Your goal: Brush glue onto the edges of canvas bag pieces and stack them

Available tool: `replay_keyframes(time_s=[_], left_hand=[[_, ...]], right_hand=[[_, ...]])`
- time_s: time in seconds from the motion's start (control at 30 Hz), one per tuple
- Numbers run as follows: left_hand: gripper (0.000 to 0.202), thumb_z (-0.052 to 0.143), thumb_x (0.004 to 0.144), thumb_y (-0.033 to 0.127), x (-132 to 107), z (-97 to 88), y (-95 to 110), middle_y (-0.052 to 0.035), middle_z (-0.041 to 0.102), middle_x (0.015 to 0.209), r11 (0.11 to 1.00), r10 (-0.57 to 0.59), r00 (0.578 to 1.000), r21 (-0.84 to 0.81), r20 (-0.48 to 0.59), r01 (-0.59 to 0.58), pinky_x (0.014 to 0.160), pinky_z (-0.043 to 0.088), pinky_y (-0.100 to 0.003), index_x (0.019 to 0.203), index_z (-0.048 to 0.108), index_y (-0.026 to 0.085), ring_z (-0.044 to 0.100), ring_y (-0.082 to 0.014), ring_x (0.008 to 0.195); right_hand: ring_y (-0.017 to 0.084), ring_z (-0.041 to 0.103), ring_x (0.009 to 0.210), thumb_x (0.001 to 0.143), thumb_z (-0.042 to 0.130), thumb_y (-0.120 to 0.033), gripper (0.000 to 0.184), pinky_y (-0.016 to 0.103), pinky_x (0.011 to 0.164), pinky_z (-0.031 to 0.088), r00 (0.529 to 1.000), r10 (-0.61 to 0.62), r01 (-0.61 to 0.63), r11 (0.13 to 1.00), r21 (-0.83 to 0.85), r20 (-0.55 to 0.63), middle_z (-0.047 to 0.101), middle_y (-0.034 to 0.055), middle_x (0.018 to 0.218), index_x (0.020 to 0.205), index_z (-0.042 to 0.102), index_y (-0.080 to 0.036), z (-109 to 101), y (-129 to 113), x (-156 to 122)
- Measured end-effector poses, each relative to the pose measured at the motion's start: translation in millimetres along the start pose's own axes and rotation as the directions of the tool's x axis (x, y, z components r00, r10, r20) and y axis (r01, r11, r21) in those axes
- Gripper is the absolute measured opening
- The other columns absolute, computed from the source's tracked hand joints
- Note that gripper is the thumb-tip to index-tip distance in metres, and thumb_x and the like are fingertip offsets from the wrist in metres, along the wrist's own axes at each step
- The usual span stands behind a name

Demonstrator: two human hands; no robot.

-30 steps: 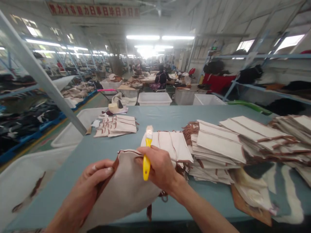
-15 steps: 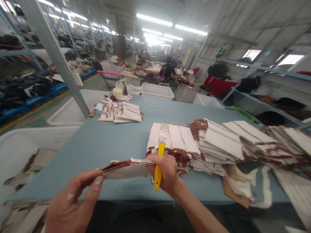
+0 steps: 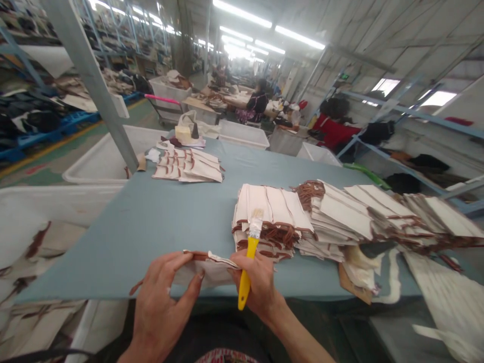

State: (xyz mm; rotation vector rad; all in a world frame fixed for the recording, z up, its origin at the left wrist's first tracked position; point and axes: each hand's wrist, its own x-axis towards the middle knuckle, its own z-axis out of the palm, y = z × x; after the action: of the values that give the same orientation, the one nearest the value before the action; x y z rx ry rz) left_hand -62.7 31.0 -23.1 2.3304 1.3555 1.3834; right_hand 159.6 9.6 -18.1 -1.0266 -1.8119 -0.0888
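Head view, from my remote post: pale fabric panel (image 3: 217, 275) with a brown edge sits between the two hands, over the near margin of the blue-green surface (image 3: 170, 217). My right hand (image 3: 260, 282) grips the yellow-handled brush (image 3: 249, 259), bristles up and away, and seems to pinch the panel's right end between thumb and finger. My left hand (image 3: 162, 290) is half spread, fingers over the brown edge, thumb standing off; whether it pinches the cloth I can't tell. Step in hand, I judge: handling that edge. To do it well, I'd close the left thumb before pulling on anything, keep the edge level and taut between both ends, and tip the bristles clear of the nearest stack (image 3: 270, 206), since they overlap its front in this view. Contact there: can't tell. Hard to make out: the panel's lower part, seen nearly edge-on and masked by fingers; whether it rests on the surface; anything on the bristles, too blurred. Both forearms run out of frame at the bottom.
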Motion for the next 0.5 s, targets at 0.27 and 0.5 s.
replay_keyframes(time_s=[0.27,0.5], left_hand=[[0.011,0.057,0.099,0.023,-0.2,6.6,9.1,-0.0068,0.075,0.091,0.999,-0.011,0.986,-0.038,0.166,0.017,0.084,0.058,-0.037,0.091,0.064,0.025,0.073,-0.0261,0.089],[0.024,0.054,0.086,0.015,12.3,8.1,30.1,-0.0179,0.071,0.148,0.911,-0.048,0.804,-0.304,0.593,0.279,0.112,0.056,-0.038,0.102,0.069,0.024,0.070,-0.0294,0.136]], right_hand=[[0.022,0.072,0.068,0.104,0.059,-0.014,0.010,0.032,0.063,0.059,0.996,0.063,-0.056,0.993,-0.108,0.061,0.078,0.0059,0.084,0.108,0.061,-0.024,18.6,-12.1,-17.0],[0.023,0.081,0.085,0.105,0.061,-0.019,0.008,0.033,0.074,0.066,0.958,0.265,-0.280,0.946,-0.165,-0.109,0.083,0.0083,0.097,0.110,0.066,-0.023,27.7,-18.7,-53.9]])
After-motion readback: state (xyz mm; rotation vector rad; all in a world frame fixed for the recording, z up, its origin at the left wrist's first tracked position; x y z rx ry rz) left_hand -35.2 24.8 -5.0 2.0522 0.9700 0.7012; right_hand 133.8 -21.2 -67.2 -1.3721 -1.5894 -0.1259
